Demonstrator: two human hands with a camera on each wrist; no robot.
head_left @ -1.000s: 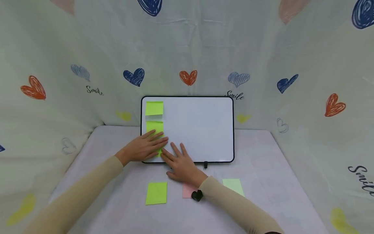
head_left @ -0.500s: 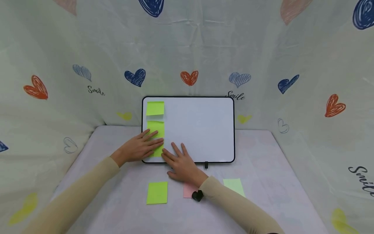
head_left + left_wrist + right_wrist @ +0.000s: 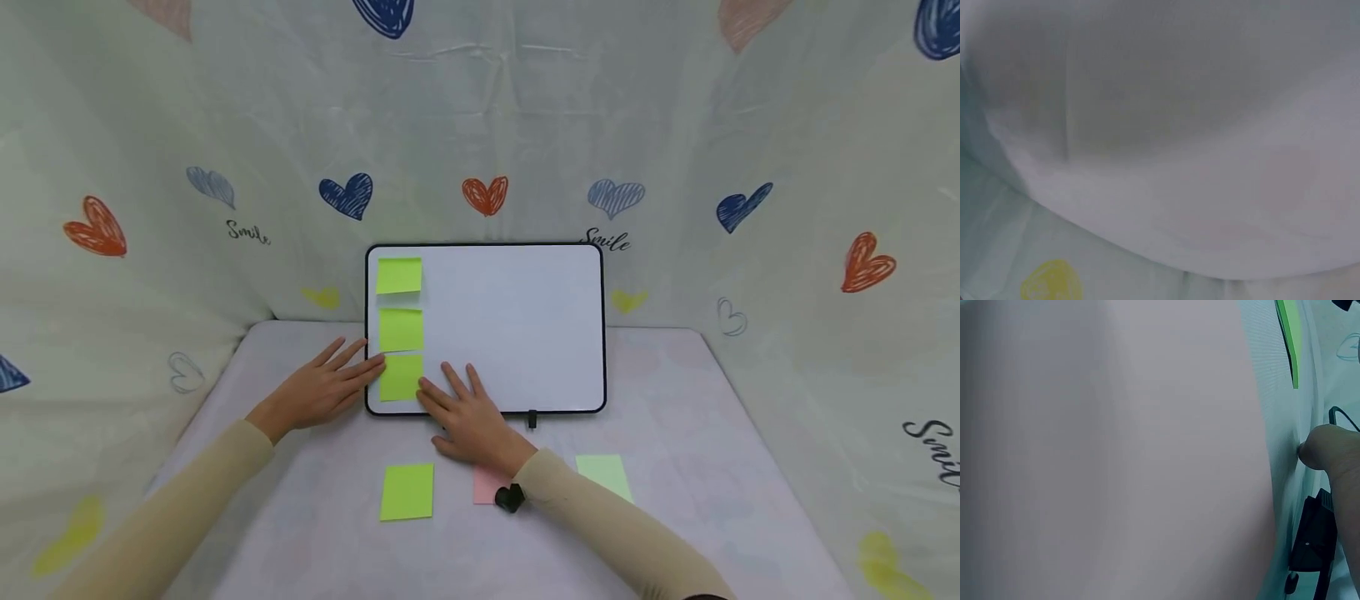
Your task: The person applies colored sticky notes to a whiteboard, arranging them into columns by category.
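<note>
A whiteboard (image 3: 517,333) with a black frame stands upright against the back cloth. Down its left side runs a column of green sticky notes: a top note (image 3: 399,275), a middle note (image 3: 401,330) and a bottom note (image 3: 401,379). My left hand (image 3: 318,392) has its fingers straight, the tips right at the bottom note's left edge. At that note's right edge lie the fingertips of my right hand (image 3: 472,421), spread over the board's lower part. In the right wrist view the thumb (image 3: 1319,447) shows beside the board's black stand part (image 3: 1314,534).
On the white table (image 3: 315,517) lie a green sticky note (image 3: 407,492), a pink sticky note (image 3: 489,485) partly under the right wrist, and a pale green sticky note (image 3: 606,477). A black clip (image 3: 532,419) sticks out below the board. Heart-printed cloth (image 3: 540,108) surrounds the table.
My left hand has slid left off the middle and bottom notes, so both now show in full. The right hand has stayed in place.
</note>
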